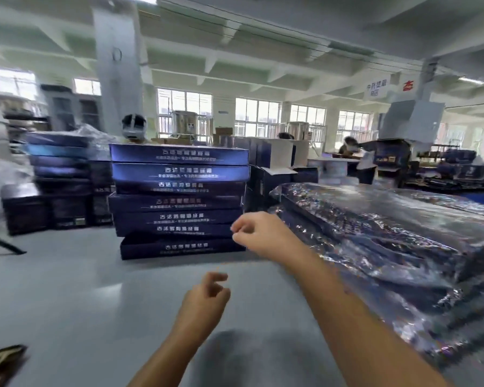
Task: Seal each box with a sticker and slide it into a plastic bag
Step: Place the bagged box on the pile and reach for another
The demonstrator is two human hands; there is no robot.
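Observation:
A stack of several flat dark blue boxes (179, 202) with white lettering stands on the grey table (67, 289) ahead of me. My right hand (260, 233) is stretched out at the stack's lower right corner, with loosely curled fingers and nothing visible between them. Nearer to me, my left hand (207, 294) hovers over the table, its fingers also loosely curled and empty. At the right lies a pile of boxes in shiny plastic bags (389, 247). I see no sticker; the view is blurred by motion.
More dark boxes (59, 174) are stacked at the back left, and open cartons (274, 169) stand behind the main stack. A brown patterned object (0, 364) lies at the table's near left corner. People work at benches (361, 160) far right.

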